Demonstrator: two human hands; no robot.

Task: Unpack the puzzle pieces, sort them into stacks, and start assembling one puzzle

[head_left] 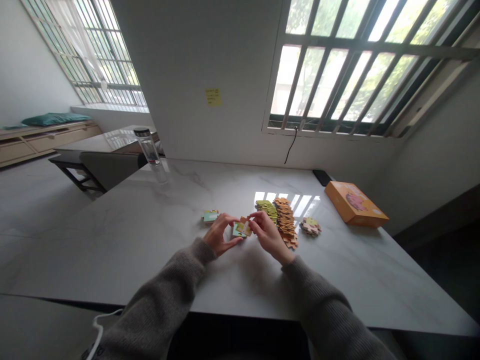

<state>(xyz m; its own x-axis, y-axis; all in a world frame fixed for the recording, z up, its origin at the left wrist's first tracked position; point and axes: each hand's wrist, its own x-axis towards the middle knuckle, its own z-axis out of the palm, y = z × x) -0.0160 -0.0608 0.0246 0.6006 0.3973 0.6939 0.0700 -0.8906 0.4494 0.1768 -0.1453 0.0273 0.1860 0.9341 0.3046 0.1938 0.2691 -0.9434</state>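
Two bare hands over a white marble tabletop [123, 245] with faint grey veining. The left hand [221, 234] and the right hand [267, 235] are close together near the middle of the table, clamped from either side on joined puzzle pieces [243, 229]. These are thin, knob-edged cardboard in pale green, yellow and orange. The fingers of the right hand [255, 222] pinch the far right of the joined pieces, and the left hand curls around their left side. Both forearms angle inward from the near table edge, wrists bent, in grey knit sleeves [165, 295].

Just left of the hands lies a small pale green puzzle section [210, 216]. Just right of them stand a long, stepped stack of orange puzzle pieces [285, 222] and a shorter stack of green puzzle pieces [267, 210], the two touching. Farther right lies a small cluster of interlocked pieces [310, 226].

Toward the far right corner sits a flat orange cardboard box [355, 204] with a printed lid, beside a dark flat object [322, 177] at the wall. At the far left, a clear glass bottle [149, 152] with a dark cap stands on the table edge. On the far wall are a yellow sticky note [213, 97] and a barred window [348, 65], with daylight reflecting on the marble.
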